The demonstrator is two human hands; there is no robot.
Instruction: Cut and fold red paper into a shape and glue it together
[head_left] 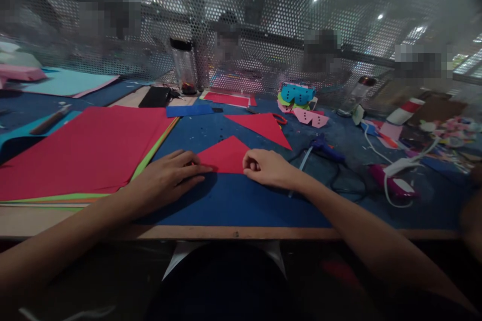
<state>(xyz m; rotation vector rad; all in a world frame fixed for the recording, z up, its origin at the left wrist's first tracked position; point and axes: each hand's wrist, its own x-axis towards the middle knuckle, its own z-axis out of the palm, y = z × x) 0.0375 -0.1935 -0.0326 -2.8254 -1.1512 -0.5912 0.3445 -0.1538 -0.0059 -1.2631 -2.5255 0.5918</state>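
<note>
A red folded paper (228,155), shaped like a triangle with its point away from me, lies flat on the blue table mat. My left hand (175,175) rests at its left corner, fingers stretched out, with the fingertips on the lower edge. At the right corner, my right hand (271,168) has its fingers curled and closed on the paper, hiding that corner. Just behind lies a second red paper triangle (265,128), partly covering a pair of scissors whose red-orange handle (280,119) sticks out.
To the left is a stack of coloured paper sheets (86,150), red on top. A blue glue gun (327,149), a magenta device (391,182) and cables lie to the right. Cut paper masks (297,95) and a bottle (184,67) stand near the perforated screen (259,5).
</note>
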